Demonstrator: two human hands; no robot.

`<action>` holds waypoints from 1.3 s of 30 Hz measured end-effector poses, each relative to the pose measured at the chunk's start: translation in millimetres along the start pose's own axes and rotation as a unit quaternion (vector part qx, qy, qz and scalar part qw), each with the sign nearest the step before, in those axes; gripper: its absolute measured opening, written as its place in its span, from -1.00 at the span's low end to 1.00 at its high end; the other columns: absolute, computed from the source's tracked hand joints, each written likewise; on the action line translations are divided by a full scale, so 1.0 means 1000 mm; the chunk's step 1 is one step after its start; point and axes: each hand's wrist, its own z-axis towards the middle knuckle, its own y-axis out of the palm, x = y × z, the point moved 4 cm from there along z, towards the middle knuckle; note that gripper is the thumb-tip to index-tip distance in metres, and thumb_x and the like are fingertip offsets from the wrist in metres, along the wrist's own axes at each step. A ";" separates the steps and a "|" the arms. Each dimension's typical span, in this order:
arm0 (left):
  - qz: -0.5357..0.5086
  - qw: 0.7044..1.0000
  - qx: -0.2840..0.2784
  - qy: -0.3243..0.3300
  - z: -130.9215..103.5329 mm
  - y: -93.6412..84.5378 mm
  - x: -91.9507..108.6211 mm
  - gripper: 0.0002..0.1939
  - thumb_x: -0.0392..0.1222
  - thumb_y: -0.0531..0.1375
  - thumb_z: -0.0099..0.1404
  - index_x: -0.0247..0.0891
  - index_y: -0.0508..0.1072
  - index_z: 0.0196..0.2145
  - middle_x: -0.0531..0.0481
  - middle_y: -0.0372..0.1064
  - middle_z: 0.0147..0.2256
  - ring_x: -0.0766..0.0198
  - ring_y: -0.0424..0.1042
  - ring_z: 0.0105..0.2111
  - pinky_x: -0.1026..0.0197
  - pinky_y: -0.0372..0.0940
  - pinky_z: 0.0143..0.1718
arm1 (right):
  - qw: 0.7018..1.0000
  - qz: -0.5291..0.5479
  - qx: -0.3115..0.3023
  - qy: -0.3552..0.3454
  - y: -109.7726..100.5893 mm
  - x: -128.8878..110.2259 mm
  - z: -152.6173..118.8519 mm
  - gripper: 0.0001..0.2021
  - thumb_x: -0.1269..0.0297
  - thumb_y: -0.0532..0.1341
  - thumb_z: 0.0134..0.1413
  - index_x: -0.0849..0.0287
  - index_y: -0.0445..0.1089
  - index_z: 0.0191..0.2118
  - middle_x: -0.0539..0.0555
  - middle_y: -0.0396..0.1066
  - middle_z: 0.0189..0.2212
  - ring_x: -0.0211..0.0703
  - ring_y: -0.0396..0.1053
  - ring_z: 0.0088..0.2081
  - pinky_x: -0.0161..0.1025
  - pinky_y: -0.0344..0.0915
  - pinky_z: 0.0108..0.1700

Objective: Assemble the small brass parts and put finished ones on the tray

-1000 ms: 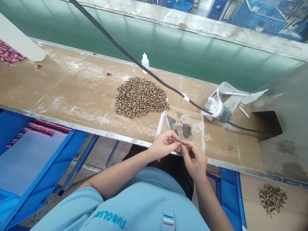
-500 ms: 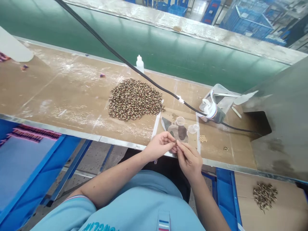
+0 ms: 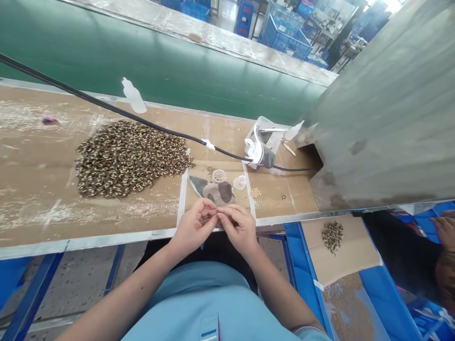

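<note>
My left hand and my right hand meet at the table's front edge, fingertips pinched together. Whatever lies between them is too small to make out. Just beyond the fingers, a camouflage cloth is spread on the cardboard-covered tabletop. Two small clear round dishes stand by its far side: a left dish and a right dish. Tiny beige beads lie to the right of the cloth. A large heap of small dark-and-gold curved pieces covers the table to the left.
A black cable crosses above the table. Behind the heap is a white squeeze bottle. A clear bin stands back right, beside a grey metal panel. A smaller pile lies on lower cardboard. Another person's hand shows far right.
The view has swung to the right, so the table's things appear further left and more of the metal panel shows. Both hands stay pinched together. Another person's hand has come into view.
</note>
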 end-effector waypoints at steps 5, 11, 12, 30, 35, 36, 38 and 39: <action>-0.010 1.000 0.006 -0.002 0.000 0.002 -0.001 -0.71 -0.12 0.19 0.15 -0.22 0.18 -0.23 -0.01 0.46 -0.33 0.29 0.49 -0.31 0.16 0.41 -0.20 | 1.000 -0.030 -0.003 0.003 -0.013 0.005 0.005 -0.82 0.30 0.09 0.19 0.14 0.45 -0.27 0.05 0.46 -0.34 -0.29 0.42 -0.28 -0.35 0.37 -0.23; 0.014 1.000 0.004 -0.001 0.001 0.001 0.000 -0.74 -0.14 0.18 0.16 -0.25 0.25 -0.22 -0.03 0.41 -0.32 0.29 0.46 -0.32 0.19 0.43 -0.29 | 0.963 -0.243 0.088 0.073 -0.076 0.053 0.008 -0.75 0.17 0.08 0.16 0.12 0.47 -0.32 0.08 0.43 -0.35 -0.22 0.38 -0.32 -0.28 0.32 -0.29; 0.019 1.000 0.001 -0.001 0.001 0.001 -0.001 -0.76 -0.14 0.18 0.16 -0.25 0.26 -0.23 -0.03 0.40 -0.32 0.29 0.45 -0.32 0.20 0.43 -0.30 | 0.951 -0.278 0.105 0.088 -0.087 0.061 0.007 -0.73 0.14 0.07 0.15 0.13 0.47 -0.33 0.09 0.42 -0.36 -0.20 0.37 -0.34 -0.27 0.30 -0.30; 0.037 0.999 -0.005 0.005 0.001 0.001 -0.002 -0.82 -0.13 0.16 0.18 -0.29 0.34 -0.30 -0.01 0.37 -0.41 0.33 0.40 -0.40 0.26 0.39 -0.37 | 0.957 -0.277 -0.002 0.087 -0.087 0.073 0.018 -0.68 0.06 0.01 0.18 0.12 0.42 -0.35 0.07 0.35 -0.38 -0.20 0.32 -0.38 -0.27 0.23 -0.37; 0.027 1.000 -0.009 -0.002 0.002 0.002 -0.002 -0.83 -0.13 0.16 0.19 -0.29 0.34 -0.31 -0.01 0.37 -0.41 0.33 0.41 -0.40 0.27 0.37 -0.38 | 0.950 -0.304 -0.028 0.062 -0.085 0.074 0.021 -0.68 0.08 -0.01 0.21 0.11 0.42 -0.32 0.06 0.34 -0.36 -0.20 0.33 -0.36 -0.28 0.20 -0.40; 0.027 1.000 -0.010 -0.001 0.002 0.002 -0.002 -0.82 -0.13 0.16 0.19 -0.29 0.34 -0.31 -0.01 0.37 -0.41 0.33 0.41 -0.40 0.27 0.37 -0.38 | 0.947 -0.315 -0.034 0.056 -0.084 0.075 0.021 -0.68 0.10 -0.01 0.22 0.11 0.42 -0.31 0.06 0.34 -0.36 -0.20 0.33 -0.37 -0.29 0.19 -0.41; 0.026 1.000 -0.013 0.002 0.002 0.002 -0.002 -0.82 -0.13 0.16 0.19 -0.29 0.34 -0.31 -0.02 0.38 -0.41 0.33 0.40 -0.41 0.27 0.36 -0.38 | 0.939 -0.338 -0.046 0.048 -0.083 0.076 0.022 -0.70 0.13 -0.01 0.23 0.11 0.41 -0.31 0.06 0.34 -0.34 -0.21 0.32 -0.37 -0.29 0.16 -0.43; 0.024 1.000 -0.015 0.005 0.003 0.002 -0.002 -0.82 -0.13 0.16 0.19 -0.29 0.34 -0.31 -0.02 0.38 -0.41 0.33 0.40 -0.41 0.27 0.36 -0.38 | 0.935 -0.348 -0.054 0.046 -0.083 0.077 0.022 -0.71 0.14 -0.01 0.23 0.11 0.41 -0.31 0.06 0.34 -0.34 -0.21 0.32 -0.38 -0.29 0.15 -0.44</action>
